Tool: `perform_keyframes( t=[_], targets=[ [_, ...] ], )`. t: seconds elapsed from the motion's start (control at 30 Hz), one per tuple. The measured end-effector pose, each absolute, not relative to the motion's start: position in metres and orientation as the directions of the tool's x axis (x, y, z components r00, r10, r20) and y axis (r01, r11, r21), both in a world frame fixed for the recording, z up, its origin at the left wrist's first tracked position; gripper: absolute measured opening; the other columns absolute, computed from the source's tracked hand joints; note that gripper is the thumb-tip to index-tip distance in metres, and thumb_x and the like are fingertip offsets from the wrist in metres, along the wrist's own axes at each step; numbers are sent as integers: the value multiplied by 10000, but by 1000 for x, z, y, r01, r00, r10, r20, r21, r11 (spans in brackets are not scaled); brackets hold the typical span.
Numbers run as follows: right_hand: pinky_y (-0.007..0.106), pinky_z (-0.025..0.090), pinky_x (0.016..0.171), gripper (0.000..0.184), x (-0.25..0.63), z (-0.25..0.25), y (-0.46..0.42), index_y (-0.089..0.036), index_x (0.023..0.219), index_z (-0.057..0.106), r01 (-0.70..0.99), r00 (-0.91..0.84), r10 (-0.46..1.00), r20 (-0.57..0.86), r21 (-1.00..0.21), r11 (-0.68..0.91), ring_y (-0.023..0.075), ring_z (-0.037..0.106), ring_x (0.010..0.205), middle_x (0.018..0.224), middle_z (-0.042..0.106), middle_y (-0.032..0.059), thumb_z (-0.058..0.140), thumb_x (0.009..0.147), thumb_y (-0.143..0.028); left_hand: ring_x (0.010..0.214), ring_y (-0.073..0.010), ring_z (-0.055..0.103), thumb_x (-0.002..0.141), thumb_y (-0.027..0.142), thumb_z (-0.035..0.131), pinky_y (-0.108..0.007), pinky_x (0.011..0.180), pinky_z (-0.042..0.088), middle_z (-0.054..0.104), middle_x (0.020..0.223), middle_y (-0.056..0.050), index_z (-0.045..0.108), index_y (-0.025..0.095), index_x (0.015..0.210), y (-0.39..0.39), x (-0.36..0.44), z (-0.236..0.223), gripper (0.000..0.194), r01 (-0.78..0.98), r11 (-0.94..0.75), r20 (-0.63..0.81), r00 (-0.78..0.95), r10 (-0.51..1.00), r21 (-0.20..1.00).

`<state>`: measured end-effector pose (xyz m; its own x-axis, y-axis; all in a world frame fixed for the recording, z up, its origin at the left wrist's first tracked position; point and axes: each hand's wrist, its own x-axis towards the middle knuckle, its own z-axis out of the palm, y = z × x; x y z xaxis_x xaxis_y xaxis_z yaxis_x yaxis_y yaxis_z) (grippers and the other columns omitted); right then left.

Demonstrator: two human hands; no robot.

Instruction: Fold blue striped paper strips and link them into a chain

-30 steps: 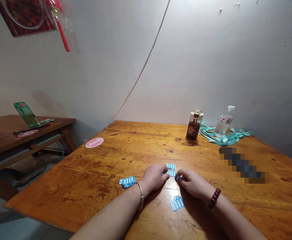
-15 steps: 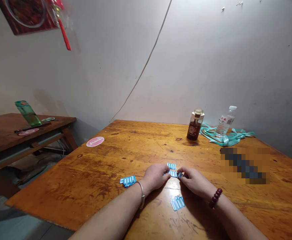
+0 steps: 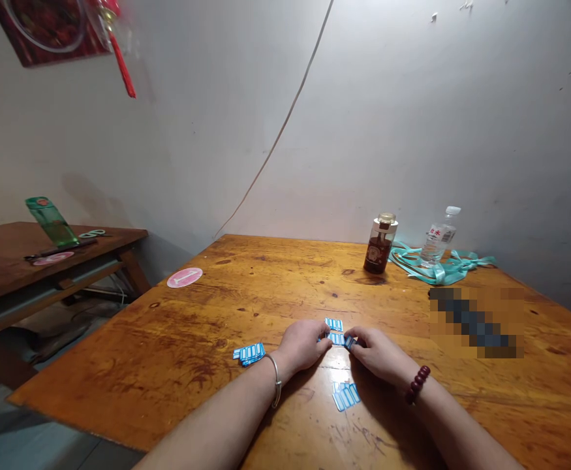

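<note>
My left hand (image 3: 305,343) rests on the table with its fingers curled around the left end of a blue-and-white card (image 3: 336,339) that lies flat. Between the thumb and fingers of my right hand (image 3: 376,349) is a small blue-and-white card (image 3: 350,342), tilted and darker in shadow, its edge close to the flat one. Just behind lie further blue-and-white cards (image 3: 334,324). A small group of the same cards (image 3: 346,396) sits nearer to me, between my forearms. Left of my left wrist is a stacked pile of cards (image 3: 250,353). The fingertips are partly hidden.
The wooden table (image 3: 265,281) carries a brown-filled bottle (image 3: 377,248), a clear water bottle (image 3: 439,241), turquoise ribbon (image 3: 444,274) and a blurred-out dark object (image 3: 476,323). A pink oval sticker (image 3: 185,277) is at the left edge. Another table (image 3: 1,261) holds a green bottle (image 3: 53,222).
The whole view has shifted slightly. Both hands stay at the cards, almost unmoved, and the small card in my right hand tilts a little differently.
</note>
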<state>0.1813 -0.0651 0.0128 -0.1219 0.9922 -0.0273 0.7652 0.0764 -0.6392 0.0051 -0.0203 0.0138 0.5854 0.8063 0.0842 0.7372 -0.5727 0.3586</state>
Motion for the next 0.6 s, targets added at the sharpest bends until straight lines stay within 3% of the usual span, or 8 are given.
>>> perform_keyframes(
  t=[0.3,0.6],
  targets=[
    [212,343,556,273,175,22,-69,-194,957,573,725,-134,990,39,-678,124,126,519,616,728,623,16,401,750,-242,796,-165,534,745,373,432,-240,679,360,615,879,-28,577,243,963,-22,3,19,293,714,-546,80,574,815,437],
    [209,353,616,293,172,19,-69,-221,926,616,820,-130,991,-44,-567,83,147,555,716,811,653,45,414,717,-185,782,-171,536,743,379,432,-256,669,360,626,850,-22,616,261,903,-17,3,11,270,731,-558,94,572,815,392]
  ],
)
